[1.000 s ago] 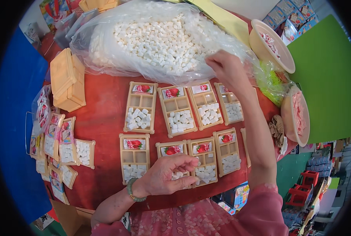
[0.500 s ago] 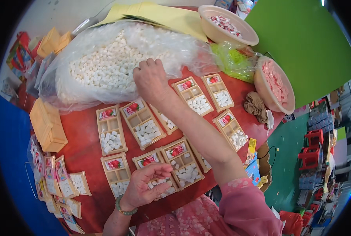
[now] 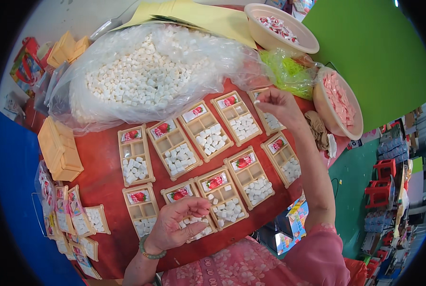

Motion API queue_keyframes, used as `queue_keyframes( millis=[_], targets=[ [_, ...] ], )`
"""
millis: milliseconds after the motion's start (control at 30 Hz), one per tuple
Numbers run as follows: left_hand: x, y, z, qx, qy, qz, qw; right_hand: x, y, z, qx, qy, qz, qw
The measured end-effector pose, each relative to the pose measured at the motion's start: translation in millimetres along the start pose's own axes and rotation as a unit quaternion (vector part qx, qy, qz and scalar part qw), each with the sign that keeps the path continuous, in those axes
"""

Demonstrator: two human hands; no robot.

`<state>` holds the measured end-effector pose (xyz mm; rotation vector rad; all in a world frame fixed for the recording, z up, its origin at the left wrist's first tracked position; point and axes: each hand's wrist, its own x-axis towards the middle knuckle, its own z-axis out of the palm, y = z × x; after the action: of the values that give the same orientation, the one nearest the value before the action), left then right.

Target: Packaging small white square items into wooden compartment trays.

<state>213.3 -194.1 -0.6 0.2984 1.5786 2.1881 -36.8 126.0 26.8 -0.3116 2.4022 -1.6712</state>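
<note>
Up at the far right of the table, my right hand (image 3: 279,106) pinches a small white marshmallow-like cube (image 3: 256,101) between thumb and fingertips, above a cream divided tray (image 3: 252,95). My left hand (image 3: 180,220), with a bead bracelet at the wrist, hovers over the near trays, its fingers curved and thumb apart, empty. It partly hides a tray (image 3: 164,192) beneath. Several such trays stand in two rows, each with a strawberry-printed card in one section and white cubes in the largest. One nearby tray (image 3: 201,181) also has cubes in its small compartments.
Behind the trays lies a large clear plastic bag (image 3: 62,102) of white cubes. A bowl of wrapped pieces (image 3: 313,46) and a bowl of pink packets (image 3: 323,117) stand right, beside brown cloth (image 3: 316,129). Stacked boxes (image 3: 58,152) and packed trays (image 3: 96,219) are left.
My right hand has moved from the bag's edge rightward to the far right tray, with a cube now visible in its fingers. The middle trays are uncovered. My left hand has hardly moved.
</note>
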Motion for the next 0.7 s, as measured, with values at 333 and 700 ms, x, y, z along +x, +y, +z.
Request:
queue_keyframes(
  millis=[333,700],
  targets=[
    [1,-1,1,-0.009,0.012,-0.026,1.0,-25,0,31,-0.112,-0.051,-0.032,0.992],
    [0,0,-2,-0.001,0.005,-0.032,0.999,-21,9,39,-0.127,-0.05,0.007,0.991]
  ],
)
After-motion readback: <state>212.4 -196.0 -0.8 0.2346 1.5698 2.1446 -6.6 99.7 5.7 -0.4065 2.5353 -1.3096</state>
